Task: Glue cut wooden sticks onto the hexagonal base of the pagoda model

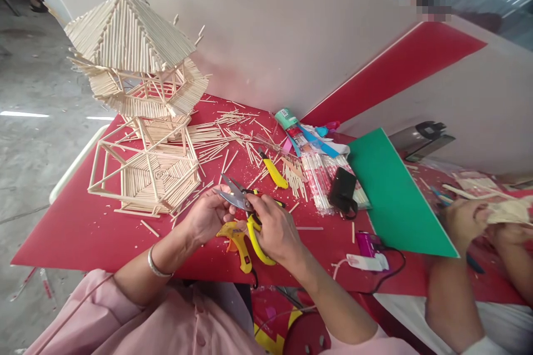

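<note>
My right hand [275, 228] is closed round the yellow handles of a pair of snips [240, 199], whose grey blades point up and left. My left hand [208, 215] is curled just left of the blades, fingertips pinched at them; whatever they pinch is too small to make out. Both hands hover over the red table [79, 227]. A second yellow and orange cutter [237, 244] lies on the table under my hands. A tall model tower of thin wooden sticks [137, 105] stands at the left.
Loose sticks [225, 144] litter the table centre. A yellow knife [272, 171], stick packets [318, 175], a black pouch [343, 191] and a green sheet [393, 194] lie to the right. Another person's hands [474, 219] work at the far right. A white wall rises behind.
</note>
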Demonstrator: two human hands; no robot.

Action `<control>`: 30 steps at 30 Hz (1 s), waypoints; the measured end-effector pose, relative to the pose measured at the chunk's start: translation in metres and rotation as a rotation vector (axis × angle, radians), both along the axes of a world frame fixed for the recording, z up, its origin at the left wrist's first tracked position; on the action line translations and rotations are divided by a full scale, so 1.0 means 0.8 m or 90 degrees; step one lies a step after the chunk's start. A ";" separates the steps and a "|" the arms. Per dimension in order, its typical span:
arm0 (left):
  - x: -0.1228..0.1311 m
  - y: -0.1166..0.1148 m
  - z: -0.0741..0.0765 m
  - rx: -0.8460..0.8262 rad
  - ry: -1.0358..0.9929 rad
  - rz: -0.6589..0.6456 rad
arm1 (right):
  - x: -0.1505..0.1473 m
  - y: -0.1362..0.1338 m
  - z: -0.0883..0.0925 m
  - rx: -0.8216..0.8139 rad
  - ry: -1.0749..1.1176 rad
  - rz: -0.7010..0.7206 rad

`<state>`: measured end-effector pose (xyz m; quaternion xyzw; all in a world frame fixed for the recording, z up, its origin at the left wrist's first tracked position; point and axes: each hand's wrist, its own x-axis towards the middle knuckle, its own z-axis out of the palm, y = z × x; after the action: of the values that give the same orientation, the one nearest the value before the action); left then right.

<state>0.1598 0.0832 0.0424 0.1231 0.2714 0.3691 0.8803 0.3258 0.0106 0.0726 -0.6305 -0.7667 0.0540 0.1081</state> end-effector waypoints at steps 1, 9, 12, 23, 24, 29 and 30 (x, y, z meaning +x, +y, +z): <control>0.001 0.000 0.000 0.000 0.003 -0.004 | 0.000 0.000 -0.001 0.006 -0.008 0.002; 0.008 0.001 0.007 -0.064 0.034 -0.005 | 0.008 0.002 -0.012 0.064 -0.043 0.010; 0.011 0.004 0.012 -0.088 0.043 -0.015 | 0.015 0.001 -0.021 0.072 -0.019 0.005; 0.009 0.011 0.010 -0.076 0.030 -0.048 | 0.010 0.011 0.001 0.051 -0.069 -0.008; 0.008 0.011 0.009 -0.066 0.027 -0.056 | 0.010 0.011 0.002 0.047 -0.072 -0.004; 0.006 0.012 0.006 -0.055 0.017 -0.072 | 0.010 0.013 0.002 0.040 -0.076 -0.005; 0.006 0.012 0.006 -0.054 0.015 -0.074 | 0.010 0.013 0.002 0.037 -0.075 -0.008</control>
<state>0.1645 0.0926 0.0469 0.1054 0.2895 0.3044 0.9014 0.3334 0.0208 0.0742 -0.6340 -0.7690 -0.0065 0.0815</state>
